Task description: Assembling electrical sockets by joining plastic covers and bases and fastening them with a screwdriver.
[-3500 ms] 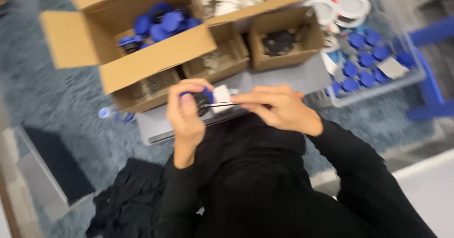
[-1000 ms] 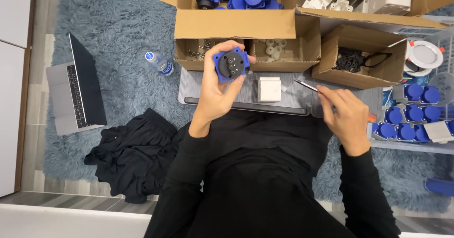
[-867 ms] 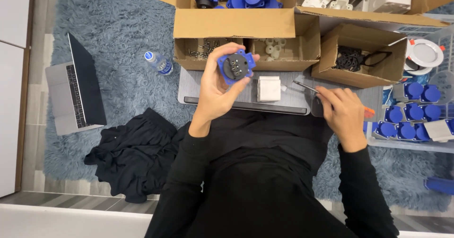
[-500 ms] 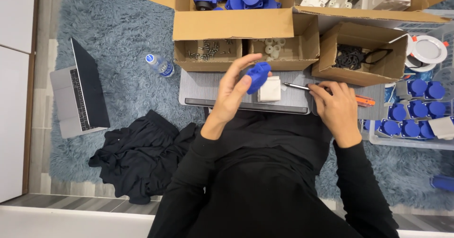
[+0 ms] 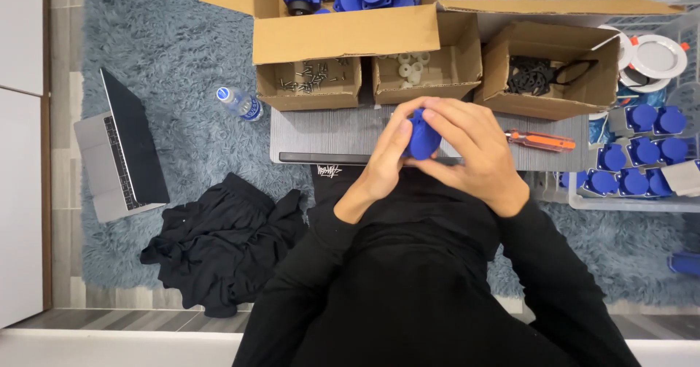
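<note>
Blue socket (image 5: 421, 137) clasped in both hands above grey board's (image 5: 321, 135) near edge.

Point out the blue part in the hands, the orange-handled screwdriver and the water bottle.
blue part (image 5: 421, 137), head view, on its exposed blue body between the fingers.
orange-handled screwdriver (image 5: 545, 142), head view, on the orange handle.
water bottle (image 5: 240, 104), head view, on its clear middle.

A screwdriver (image 5: 541, 141) lies on the board (image 5: 328, 133), boxes (image 5: 430, 53) behind, laptop (image 5: 120, 148) left.

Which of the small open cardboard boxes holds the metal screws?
The leftmost small cardboard box, beside the water bottle; the middle one holds pale rings, the right one black parts.
</note>
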